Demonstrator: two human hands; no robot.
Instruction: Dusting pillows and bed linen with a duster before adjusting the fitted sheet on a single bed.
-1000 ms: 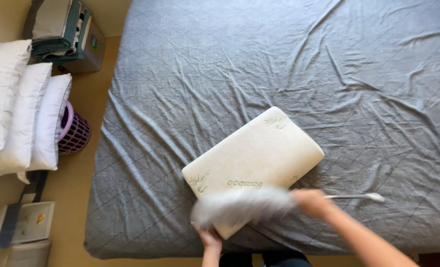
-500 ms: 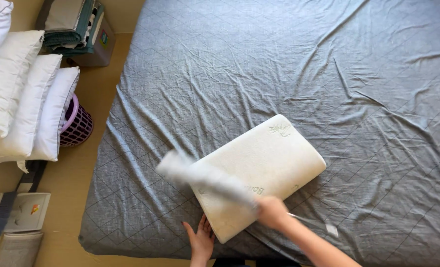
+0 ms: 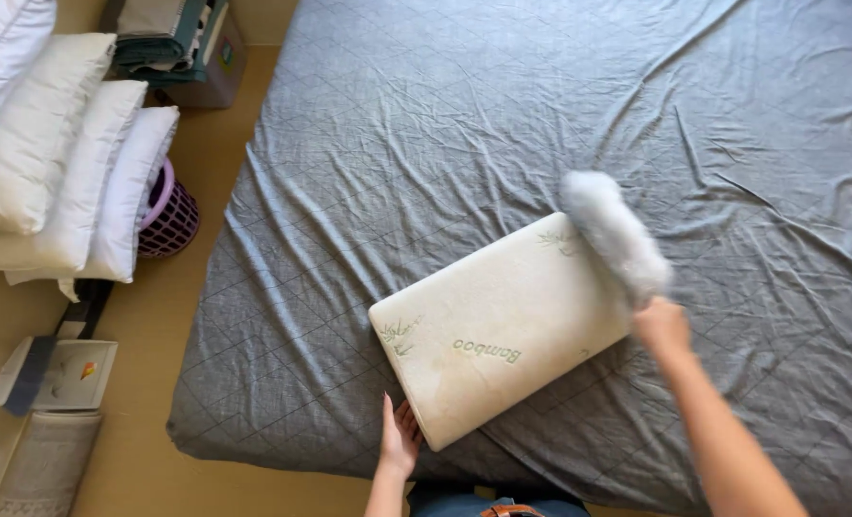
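A wide bed (image 3: 503, 124) fills most of the view, covered in a wrinkled grey sheet with a faint diamond quilting. Tan floor (image 3: 139, 450) runs along its left side and foot. On that floor, at the upper left, white pillows (image 3: 53, 163) lie stacked side by side, with a purple mesh basket (image 3: 169, 215) tucked against them and a box holding folded cloth (image 3: 182, 43) further up. A flat white device (image 3: 57, 373) sits near the lower left corner.

Near the foot of the bed lies a cream rectangular pillow (image 3: 503, 325), turned at an angle on the sheet. The left hand (image 3: 399, 436) rests open and flat against the pillow's near corner, fingers spread, clamping nothing. The right hand (image 3: 662, 325) has its grip closed around the handle of a fluffy white duster (image 3: 616, 235), whose blurred head lies over the pillow's far right corner
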